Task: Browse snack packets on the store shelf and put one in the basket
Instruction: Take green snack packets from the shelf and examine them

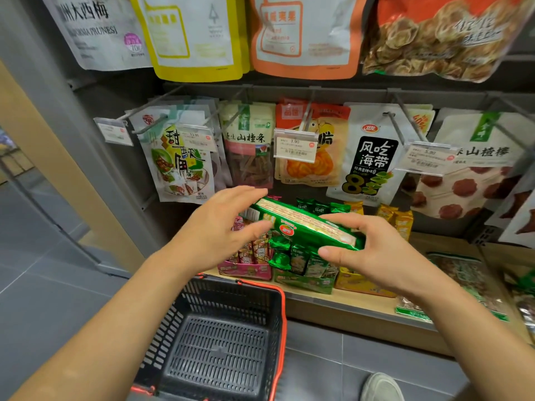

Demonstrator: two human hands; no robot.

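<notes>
packet [307, 227]: ends grasped by fingers of left hand [223, 224] and right hand [373, 247]; step: browsing; next, likely: lower into basket [282, 314].

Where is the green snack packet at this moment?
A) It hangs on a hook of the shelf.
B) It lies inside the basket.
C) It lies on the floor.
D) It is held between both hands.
D: the left hand and the right hand each pinch one end of the green snack packet in front of the shelf, and no packet shows inside the basket below.
</notes>
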